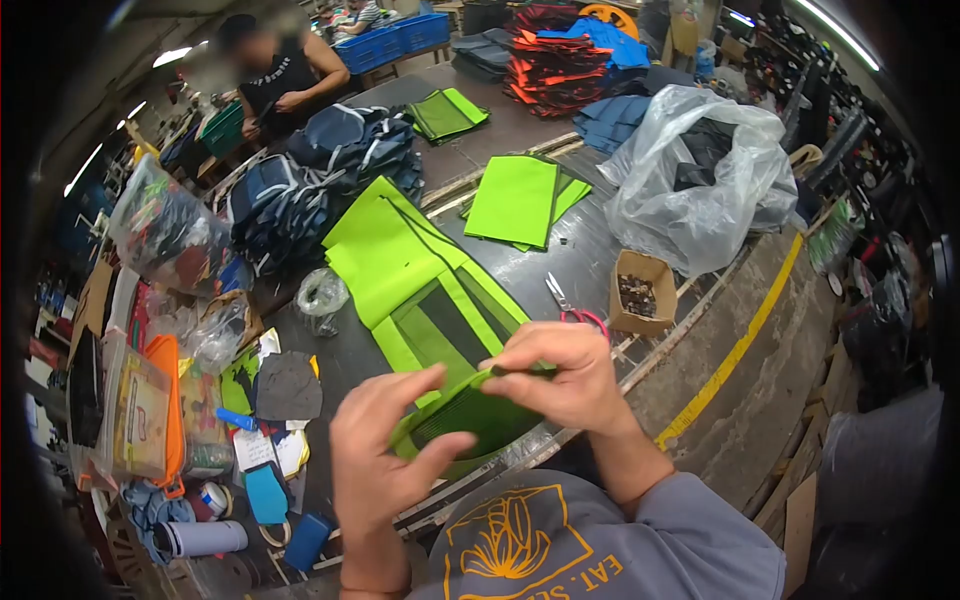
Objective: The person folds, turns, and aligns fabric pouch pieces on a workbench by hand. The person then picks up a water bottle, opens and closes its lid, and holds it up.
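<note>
A lime-green fabric piece with dark mesh panels (430, 335) lies across the table in front of me, and its near part curls up toward my body. My right hand (565, 375) pinches the dark-bound edge of this near part between thumb and fingers. Beside it, my left hand (385, 440) has its thumb and fingers spread apart, over the left side of the raised mesh part. Scissors with pinkish-red handles (580, 312) lie just beyond my right hand. Farther off rests a small stack of lime-green pieces (515, 200).
A cardboard box of small dark parts (640, 290) stands at right, near a big clear plastic bag (700, 180). Dark blue bundles (345, 160) are piled back left. A clear tape roll (322, 293) sits left of the green fabric. A person (285, 80) stands across the table.
</note>
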The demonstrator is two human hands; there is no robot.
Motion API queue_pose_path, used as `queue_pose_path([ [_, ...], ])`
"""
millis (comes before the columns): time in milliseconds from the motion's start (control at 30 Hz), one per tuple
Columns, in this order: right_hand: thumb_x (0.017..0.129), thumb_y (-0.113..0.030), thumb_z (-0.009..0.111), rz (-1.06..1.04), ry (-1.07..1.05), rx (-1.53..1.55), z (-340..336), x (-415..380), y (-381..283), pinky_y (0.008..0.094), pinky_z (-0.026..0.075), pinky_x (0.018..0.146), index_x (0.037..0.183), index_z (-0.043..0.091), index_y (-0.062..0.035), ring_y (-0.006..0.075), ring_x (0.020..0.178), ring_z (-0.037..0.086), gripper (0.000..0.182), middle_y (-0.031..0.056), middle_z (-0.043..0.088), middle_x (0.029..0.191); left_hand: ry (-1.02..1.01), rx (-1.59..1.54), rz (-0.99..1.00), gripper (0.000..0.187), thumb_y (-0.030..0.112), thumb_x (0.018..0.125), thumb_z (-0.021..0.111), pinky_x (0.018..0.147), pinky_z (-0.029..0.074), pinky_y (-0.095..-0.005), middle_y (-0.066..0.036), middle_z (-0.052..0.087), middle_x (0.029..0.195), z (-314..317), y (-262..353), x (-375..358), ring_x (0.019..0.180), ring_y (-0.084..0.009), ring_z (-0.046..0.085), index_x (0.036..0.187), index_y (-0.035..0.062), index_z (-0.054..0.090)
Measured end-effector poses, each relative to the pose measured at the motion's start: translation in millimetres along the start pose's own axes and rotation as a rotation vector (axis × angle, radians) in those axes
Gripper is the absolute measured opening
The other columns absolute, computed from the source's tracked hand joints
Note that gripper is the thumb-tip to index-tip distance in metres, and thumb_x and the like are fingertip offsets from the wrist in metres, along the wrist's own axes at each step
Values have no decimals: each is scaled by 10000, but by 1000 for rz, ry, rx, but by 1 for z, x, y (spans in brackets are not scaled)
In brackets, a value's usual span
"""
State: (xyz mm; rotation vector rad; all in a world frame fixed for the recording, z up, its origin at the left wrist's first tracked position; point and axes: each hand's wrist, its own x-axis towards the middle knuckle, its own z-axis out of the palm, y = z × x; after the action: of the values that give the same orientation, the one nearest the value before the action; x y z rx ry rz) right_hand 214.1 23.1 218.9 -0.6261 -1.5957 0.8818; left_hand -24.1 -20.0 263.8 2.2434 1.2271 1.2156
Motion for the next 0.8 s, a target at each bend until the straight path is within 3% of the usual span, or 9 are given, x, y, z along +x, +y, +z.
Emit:
queue_pose_path([
  [100, 878, -4, 829, -51, -74, 37, 16, 3, 3, 282, 527, 701, 973, 772, 38, 119, 806, 694, 118, 88, 758, 869, -29, -186, -146, 244, 5, 826, 828, 778, 519, -327, -135, 757, 957, 19, -12, -5, 886, -219, 713, 1055, -3, 745],
  [200, 866, -37, 854, 257, -131, -31, 16, 6, 3, 276, 521, 679, 947, 775, 33, 95, 776, 680, 132, 59, 758, 837, 165, -299, -204, 197, 13, 874, 815, 774, 501, -297, -108, 750, 967, 13, -27, -13, 907, -162, 693, 1049, -4, 727],
  [233, 866, -37, 854, 258, -134, -25, 10, 4, 9, 276, 521, 679, 947, 775, 33, 95, 776, 680, 132, 59, 758, 837, 258, -359, -227, 175, 16, 898, 808, 772, 492, -282, -95, 747, 972, 9, -34, -16, 917, -134, 682, 1046, -5, 718],
  [300, 867, -66, 868, 550, -305, -171, -12, -1, 30, 269, 514, 671, 964, 778, 29, 71, 763, 665, 164, 45, 753, 817, 345, -366, -228, 138, 17, 935, 783, 780, 481, -262, -69, 739, 981, -3, -52, -24, 914, -113, 664, 1051, -2, 710],
  [433, 880, -75, 864, 553, -271, -269, -45, -9, 56, 249, 506, 672, 937, 775, 33, 56, 775, 659, 151, 19, 741, 803, 506, -514, -324, 96, 34, 1005, 730, 794, 465, -233, -25, 718, 984, -17, -81, -44, 887, -86, 630, 1090, -2, 706],
  [567, 866, -38, 867, 598, -185, -128, -56, -14, 74, 228, 505, 684, 933, 765, 20, 59, 794, 662, 135, 4, 736, 818, 566, -634, -443, 137, 67, 1040, 703, 802, 453, -214, -9, 700, 974, -5, -83, -50, 857, -71, 604, 1153, -11, 713],
  [700, 879, -130, 879, 509, -93, -47, -51, -9, 78, 218, 495, 656, 982, 782, -6, 21, 738, 634, 189, -37, 733, 812, 589, -664, -523, 194, 98, 1052, 700, 807, 445, -201, -5, 690, 967, 0, -99, -69, 854, -58, 595, 1210, -14, 717],
  [800, 922, -62, 833, 478, 94, 379, -39, -5, 67, 201, 489, 666, 1003, 761, 8, 26, 768, 646, 129, -18, 743, 859, 583, -696, -557, 217, 116, 1049, 710, 781, 432, -190, 6, 684, 947, 4, -107, -77, 838, -45, 585, 1229, -6, 722],
])
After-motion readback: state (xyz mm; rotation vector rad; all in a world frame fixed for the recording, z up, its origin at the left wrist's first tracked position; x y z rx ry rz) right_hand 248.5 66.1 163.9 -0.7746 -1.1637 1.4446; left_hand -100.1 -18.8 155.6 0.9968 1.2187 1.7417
